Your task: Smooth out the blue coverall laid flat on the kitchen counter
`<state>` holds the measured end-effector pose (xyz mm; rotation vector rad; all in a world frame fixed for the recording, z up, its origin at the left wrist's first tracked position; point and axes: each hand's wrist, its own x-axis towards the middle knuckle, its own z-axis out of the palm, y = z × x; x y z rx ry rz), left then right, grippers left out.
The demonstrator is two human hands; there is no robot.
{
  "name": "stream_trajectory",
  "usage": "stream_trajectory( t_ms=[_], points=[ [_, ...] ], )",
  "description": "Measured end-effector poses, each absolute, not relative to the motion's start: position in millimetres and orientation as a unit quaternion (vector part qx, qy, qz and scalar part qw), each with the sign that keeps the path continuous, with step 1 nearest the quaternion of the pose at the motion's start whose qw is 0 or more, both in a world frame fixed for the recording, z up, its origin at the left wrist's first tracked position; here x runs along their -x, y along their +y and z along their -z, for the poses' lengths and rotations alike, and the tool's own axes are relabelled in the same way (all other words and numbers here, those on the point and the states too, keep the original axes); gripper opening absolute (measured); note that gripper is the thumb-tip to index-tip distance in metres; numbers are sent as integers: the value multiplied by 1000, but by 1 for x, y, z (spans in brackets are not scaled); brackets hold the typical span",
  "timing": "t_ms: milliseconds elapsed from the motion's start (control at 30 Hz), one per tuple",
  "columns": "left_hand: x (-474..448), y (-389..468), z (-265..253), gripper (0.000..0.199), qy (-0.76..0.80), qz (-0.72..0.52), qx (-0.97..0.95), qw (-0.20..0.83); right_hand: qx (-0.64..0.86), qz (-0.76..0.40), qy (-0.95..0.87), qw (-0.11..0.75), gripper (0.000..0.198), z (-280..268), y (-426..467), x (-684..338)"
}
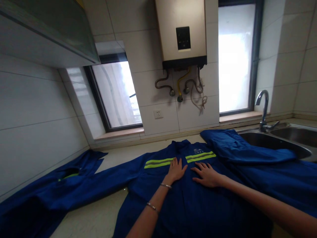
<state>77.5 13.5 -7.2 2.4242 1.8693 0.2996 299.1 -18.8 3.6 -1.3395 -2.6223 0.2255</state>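
Observation:
A blue work jacket with a yellow-green reflective stripe lies spread flat on the countertop, front side up. My left hand rests palm down on its chest, fingers apart, just below the stripe. My right hand lies flat beside it, fingers spread and pointing left. Neither hand grips the cloth. One sleeve stretches out to the left across the counter.
A second blue garment lies folded over at the right, reaching the steel sink with its tap. More blue cloth sits against the tiled left wall. A water heater hangs above, between two windows.

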Motion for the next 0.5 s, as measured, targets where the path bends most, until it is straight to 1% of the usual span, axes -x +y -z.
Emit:
stream_trajectory(
  t_ms=[67,133,200,267,333,400,500],
  points=[
    [-83,13,12,83,607,-101,-788,29,449,-106,-884,73,59,-17,1,-299],
    [-83,11,14,81,606,-109,-788,22,454,-138,-877,74,48,-34,30,-297],
    [-82,10,14,79,609,-114,-785,16,488,-156,-851,116,36,-52,65,-292],
    [-81,9,12,78,610,-119,-783,11,529,-158,-817,168,29,-66,100,-286],
    [-81,9,11,78,610,-120,-783,14,557,-150,-792,202,30,-75,130,-279],
    [-81,10,11,78,610,-122,-783,19,576,-142,-775,218,33,-78,152,-273],
    [-80,11,12,79,604,-135,-785,23,596,-164,-757,212,38,-74,173,-263]
  ],
)
